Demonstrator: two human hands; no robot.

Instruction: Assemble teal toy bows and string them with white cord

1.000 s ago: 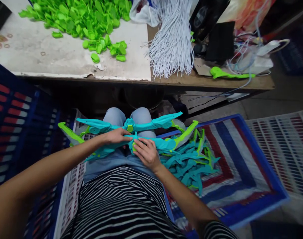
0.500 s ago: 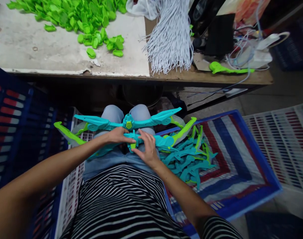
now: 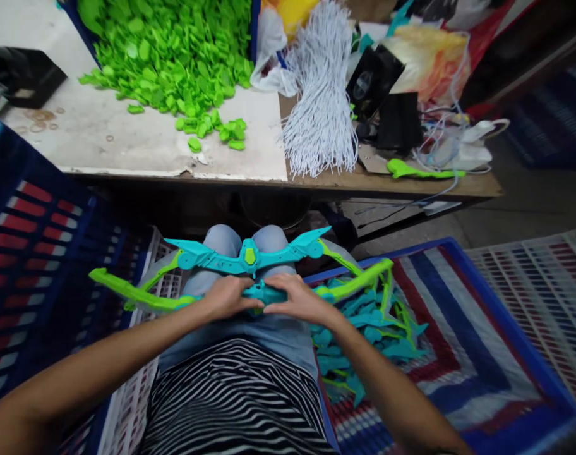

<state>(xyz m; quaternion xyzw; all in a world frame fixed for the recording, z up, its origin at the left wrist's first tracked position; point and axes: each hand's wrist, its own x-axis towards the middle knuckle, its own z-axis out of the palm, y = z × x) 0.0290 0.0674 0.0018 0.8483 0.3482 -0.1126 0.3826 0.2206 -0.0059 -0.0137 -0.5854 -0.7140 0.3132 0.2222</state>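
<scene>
The middle grip of a teal-and-green toy bow (image 3: pixel 349 285) is clamped between the closed fingers of the left hand (image 3: pixel 227 297) and the right hand (image 3: pixel 301 298) over the lap, a second toy bow (image 3: pixel 248 256) being laid across the knees, beside a crate of teal bow parts (image 3: pixel 373 322).

Bow parts (image 3: pixel 364 316) in crate (image 3: pixel 506 328), right of lap.

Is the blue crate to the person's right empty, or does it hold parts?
It holds parts: teal and green toy bow pieces lie heaped in the near-left corner of the blue crate.
</scene>
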